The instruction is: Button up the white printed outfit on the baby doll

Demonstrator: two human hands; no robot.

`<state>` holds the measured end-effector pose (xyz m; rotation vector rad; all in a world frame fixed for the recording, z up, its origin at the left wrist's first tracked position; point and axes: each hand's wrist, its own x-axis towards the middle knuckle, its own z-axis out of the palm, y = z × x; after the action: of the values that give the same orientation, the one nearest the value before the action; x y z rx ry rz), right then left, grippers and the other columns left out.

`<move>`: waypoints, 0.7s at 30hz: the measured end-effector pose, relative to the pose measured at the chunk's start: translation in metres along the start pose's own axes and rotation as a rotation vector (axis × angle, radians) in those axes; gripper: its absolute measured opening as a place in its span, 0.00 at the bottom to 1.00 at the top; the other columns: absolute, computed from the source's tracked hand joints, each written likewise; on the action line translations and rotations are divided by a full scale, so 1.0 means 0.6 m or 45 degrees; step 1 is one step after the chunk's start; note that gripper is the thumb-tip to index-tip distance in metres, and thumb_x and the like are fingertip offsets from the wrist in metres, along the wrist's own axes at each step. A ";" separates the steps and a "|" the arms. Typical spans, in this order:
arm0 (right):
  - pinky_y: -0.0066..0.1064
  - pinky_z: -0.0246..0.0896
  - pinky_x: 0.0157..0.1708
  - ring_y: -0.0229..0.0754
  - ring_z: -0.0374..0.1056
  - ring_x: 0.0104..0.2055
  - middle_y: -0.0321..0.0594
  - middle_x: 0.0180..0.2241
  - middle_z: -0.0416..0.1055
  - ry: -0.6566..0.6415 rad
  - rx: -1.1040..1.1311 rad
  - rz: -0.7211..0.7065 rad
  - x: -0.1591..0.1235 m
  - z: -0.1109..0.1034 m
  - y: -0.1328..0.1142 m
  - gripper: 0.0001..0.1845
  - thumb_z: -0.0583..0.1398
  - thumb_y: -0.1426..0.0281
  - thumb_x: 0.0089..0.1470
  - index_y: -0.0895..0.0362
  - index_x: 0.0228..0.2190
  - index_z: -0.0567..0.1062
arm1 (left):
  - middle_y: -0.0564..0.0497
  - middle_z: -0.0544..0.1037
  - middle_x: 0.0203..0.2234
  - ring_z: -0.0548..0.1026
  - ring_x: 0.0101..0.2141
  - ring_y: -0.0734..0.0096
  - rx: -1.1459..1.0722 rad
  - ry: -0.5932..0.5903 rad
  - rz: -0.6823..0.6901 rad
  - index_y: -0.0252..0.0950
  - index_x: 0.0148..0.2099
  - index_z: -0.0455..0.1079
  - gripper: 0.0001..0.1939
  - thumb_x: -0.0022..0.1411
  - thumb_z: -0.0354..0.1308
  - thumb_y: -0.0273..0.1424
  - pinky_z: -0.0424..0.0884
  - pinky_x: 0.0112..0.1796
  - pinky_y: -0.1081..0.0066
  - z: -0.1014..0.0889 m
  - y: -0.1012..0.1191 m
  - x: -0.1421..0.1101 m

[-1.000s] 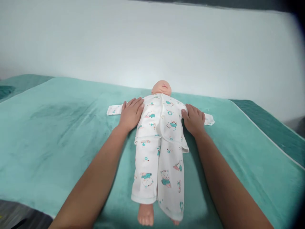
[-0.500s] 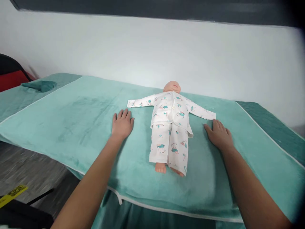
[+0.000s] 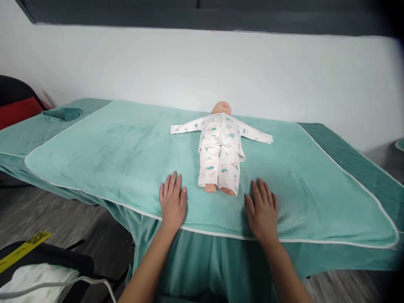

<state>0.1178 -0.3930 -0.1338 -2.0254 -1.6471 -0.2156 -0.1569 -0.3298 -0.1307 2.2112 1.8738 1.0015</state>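
On the green bed cover [image 3: 126, 160] a baby doll [image 3: 221, 107] lies on its back, head toward the wall and arms stretched sideways. It wears a white printed long-sleeved top [image 3: 217, 132] and matching trousers [image 3: 208, 166]; its feet stick out of the trouser legs, while the sleeves hide its hands. My left hand [image 3: 173, 202] rests flat on the cover, to the left of the doll's feet, fingers stretched. To the right of the feet, my right hand [image 3: 262, 210] lies palm down with fingers extended. Neither hand touches the doll or holds anything.
A white wall [image 3: 151, 63] stands behind the bed. At the far left is a black and red chair [image 3: 19, 109]. Lower left, white printed cloth [image 3: 41, 280] lies on a black seat by a yellow strip [image 3: 25, 251] and a grey cable [image 3: 63, 283].
Both hands have drawn back toward the front edge and closer together, away from the doll's sleeve ends. The camera view has shifted, showing more of the bed's front. The doll keeps its pose.
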 end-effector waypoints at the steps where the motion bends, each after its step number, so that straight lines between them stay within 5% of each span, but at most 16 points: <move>1: 0.57 0.40 0.68 0.51 0.41 0.73 0.47 0.71 0.48 0.003 0.055 0.008 -0.031 0.001 -0.011 0.32 0.45 0.59 0.69 0.54 0.69 0.51 | 0.47 0.55 0.70 0.49 0.71 0.57 -0.048 -0.012 -0.011 0.43 0.72 0.51 0.28 0.73 0.43 0.36 0.47 0.68 0.46 0.002 0.005 -0.029; 5: 0.65 0.39 0.67 0.56 0.34 0.74 0.43 0.73 0.38 -0.046 0.244 0.093 -0.155 0.009 -0.038 0.38 0.49 0.59 0.66 0.45 0.71 0.40 | 0.47 0.49 0.72 0.46 0.71 0.57 -0.172 -0.156 0.030 0.46 0.74 0.43 0.33 0.71 0.47 0.35 0.54 0.67 0.47 0.002 0.011 -0.145; 10: 0.68 0.45 0.65 0.59 0.40 0.73 0.34 0.72 0.41 -0.253 0.413 0.148 -0.265 0.007 -0.033 0.39 0.54 0.59 0.63 0.36 0.70 0.42 | 0.48 0.51 0.72 0.50 0.70 0.55 -0.081 -0.341 0.109 0.50 0.75 0.38 0.35 0.71 0.47 0.34 0.56 0.66 0.44 -0.025 -0.001 -0.231; 16: 0.63 0.55 0.64 0.59 0.51 0.69 0.38 0.69 0.53 -0.220 0.684 0.288 -0.281 -0.015 -0.034 0.33 0.56 0.59 0.62 0.38 0.66 0.56 | 0.48 0.65 0.66 0.62 0.66 0.54 -0.176 -0.250 0.019 0.49 0.68 0.59 0.25 0.70 0.49 0.34 0.55 0.67 0.43 -0.050 -0.001 -0.238; 21: 0.57 0.62 0.59 0.56 0.65 0.59 0.47 0.58 0.66 -0.129 0.979 0.422 -0.219 -0.030 -0.075 0.25 0.57 0.59 0.62 0.48 0.59 0.66 | 0.47 0.77 0.52 0.74 0.55 0.61 -0.505 -0.074 0.027 0.44 0.56 0.69 0.16 0.70 0.49 0.31 0.71 0.57 0.56 -0.049 0.028 -0.178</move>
<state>0.0460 -0.5094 -0.1623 -1.6631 -1.1537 0.5625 -0.1618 -0.4409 -0.1454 2.0053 1.4737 1.1776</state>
